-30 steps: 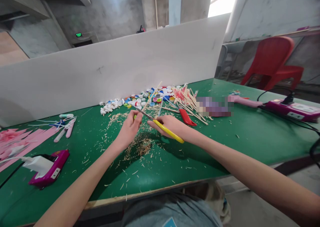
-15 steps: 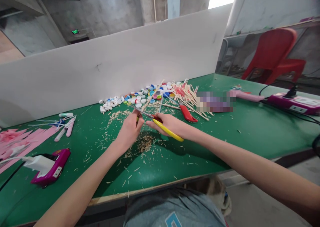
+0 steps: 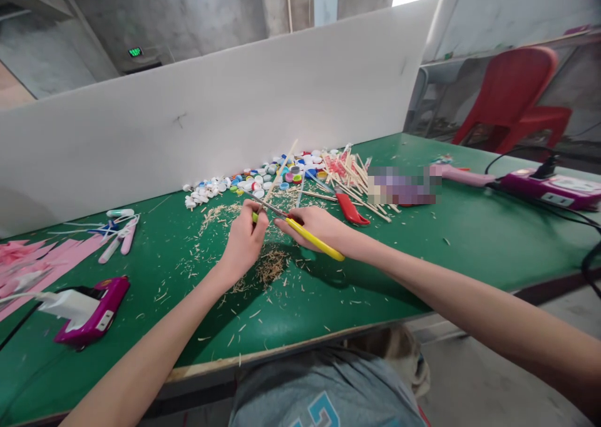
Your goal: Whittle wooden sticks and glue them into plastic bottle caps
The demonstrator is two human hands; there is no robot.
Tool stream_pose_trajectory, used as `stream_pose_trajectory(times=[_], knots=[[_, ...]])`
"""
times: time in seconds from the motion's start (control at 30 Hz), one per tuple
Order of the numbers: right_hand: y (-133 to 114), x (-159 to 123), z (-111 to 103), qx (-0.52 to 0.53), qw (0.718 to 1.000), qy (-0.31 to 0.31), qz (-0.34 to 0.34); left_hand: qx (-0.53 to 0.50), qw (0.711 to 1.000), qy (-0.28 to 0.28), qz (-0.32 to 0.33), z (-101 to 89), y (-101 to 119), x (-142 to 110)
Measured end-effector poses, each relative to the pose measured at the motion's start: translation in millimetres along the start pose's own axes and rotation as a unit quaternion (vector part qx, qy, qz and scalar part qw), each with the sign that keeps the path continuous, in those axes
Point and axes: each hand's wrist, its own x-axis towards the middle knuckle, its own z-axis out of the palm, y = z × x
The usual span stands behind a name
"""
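Note:
My left hand (image 3: 245, 234) is closed on a thin wooden stick (image 3: 282, 171), which slants up and away over the table. A small yellow-green piece, like a bottle cap (image 3: 255, 216), shows between its fingers at the stick's lower end. My right hand (image 3: 313, 224) grips a pair of scissors with yellow handles (image 3: 315, 239). Their metal blades (image 3: 265, 205) reach left across the stick, close to my left fingertips; whether they touch it I cannot tell. Beneath both hands lies a heap of wood shavings (image 3: 272, 266).
Colourful bottle caps (image 3: 253, 183) are piled along the white partition (image 3: 235, 108). Wooden sticks (image 3: 352, 175) and a red-handled cutter (image 3: 350, 210) lie to their right. Purple power strips (image 3: 96, 314) sit at both sides, with pink sheets (image 3: 56, 258) and glue guns (image 3: 128, 236) on the left.
The view has shifted slightly. The stick's far end has swung a little left, and my left hand has turned so more of the yellow-green piece shows. Both grips stay the same.

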Motion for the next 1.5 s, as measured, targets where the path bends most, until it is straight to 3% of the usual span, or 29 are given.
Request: stream_pose_trajectory(times=[0.17,0.27,0.4,0.63,0.83,1.0,1.2,1.5], knots=[[5,1,-1,0.042,0.998,-0.040,-0.002,-0.087,0.995,-0.017,-0.044,1.2,-3,3],[8,1,-1,0.067,0.996,-0.053,0.002,-0.179,0.979,-0.071,-0.068,-0.3,-4,6],[7,2,0,0.044,0.999,-0.025,0.002,-0.251,0.954,-0.132,-0.095,-2.7,-3,11],[5,2,-1,0.001,1.000,-0.002,-0.023,-0.306,0.930,-0.144,-0.144,0.3,4,10],[7,1,-6,0.006,0.999,-0.034,-0.019,-0.328,0.921,-0.134,-0.160,-0.7,3,11],[12,0,-7,0.055,0.996,-0.068,-0.026,-0.371,0.886,-0.196,-0.198,-6.9,3,14],[13,1,-1,0.023,0.998,-0.027,-0.048,-0.414,0.841,-0.253,-0.240,-12.6,6,14],[9,1,-4,-0.005,0.999,-0.022,-0.042,-0.447,0.815,-0.275,-0.246,-14.3,4,14]])
